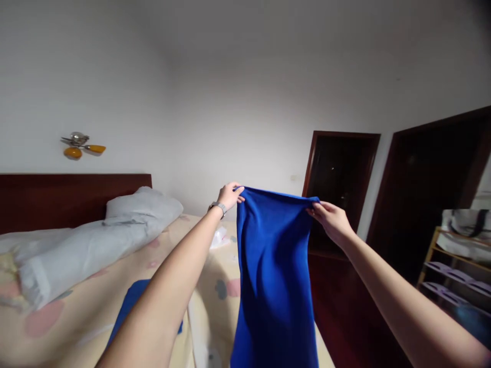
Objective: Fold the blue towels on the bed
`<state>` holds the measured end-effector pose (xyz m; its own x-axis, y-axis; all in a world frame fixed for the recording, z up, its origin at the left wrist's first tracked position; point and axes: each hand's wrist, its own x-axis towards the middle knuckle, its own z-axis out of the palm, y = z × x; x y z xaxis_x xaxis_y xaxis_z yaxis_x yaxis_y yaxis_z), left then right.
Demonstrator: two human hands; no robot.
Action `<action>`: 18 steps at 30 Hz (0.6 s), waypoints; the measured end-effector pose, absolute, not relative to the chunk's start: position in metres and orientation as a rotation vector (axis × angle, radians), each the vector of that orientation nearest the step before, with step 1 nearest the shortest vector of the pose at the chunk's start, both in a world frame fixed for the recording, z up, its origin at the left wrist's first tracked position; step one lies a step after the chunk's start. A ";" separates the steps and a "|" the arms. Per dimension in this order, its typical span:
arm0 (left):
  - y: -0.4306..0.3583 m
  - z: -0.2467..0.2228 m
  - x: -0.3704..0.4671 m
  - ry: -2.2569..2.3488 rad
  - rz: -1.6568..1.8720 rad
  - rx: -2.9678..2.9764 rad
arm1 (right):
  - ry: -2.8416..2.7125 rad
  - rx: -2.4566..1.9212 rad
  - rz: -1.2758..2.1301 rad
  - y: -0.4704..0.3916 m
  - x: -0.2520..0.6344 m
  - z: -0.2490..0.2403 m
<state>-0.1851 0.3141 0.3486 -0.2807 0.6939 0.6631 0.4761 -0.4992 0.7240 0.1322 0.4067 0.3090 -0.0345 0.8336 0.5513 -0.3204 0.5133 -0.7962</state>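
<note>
Both arms stretched forward. Left hand [229, 195] pinches the top left corner of a blue towel [274, 276], fingers closed on the edge; a wristwatch [218, 206] sits on that wrist. Right hand [330, 219] grips the top right corner the same way. Towel hangs straight down between the hands, held up in the air over the edge of the bed [95, 306]. A second blue cloth [128, 306] lies flat on the patterned sheet, partly hidden by the left arm. Farther back: grey pillow [146, 207], dark headboard [57, 197], wall lamp [80, 145], dark doorway [337, 179], shelf [452, 271] at right.
</note>
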 end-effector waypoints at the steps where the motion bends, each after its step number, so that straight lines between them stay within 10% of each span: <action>1: 0.315 0.361 -0.181 1.457 1.968 1.820 | -1.271 -0.460 0.948 0.416 0.129 0.325; 9: 0.265 0.294 -0.180 1.454 2.095 2.078 | -1.221 -0.396 0.944 0.394 0.132 0.254; 18: 0.185 -0.043 -0.182 1.977 1.418 1.674 | -1.674 -1.013 0.853 0.312 0.138 -0.036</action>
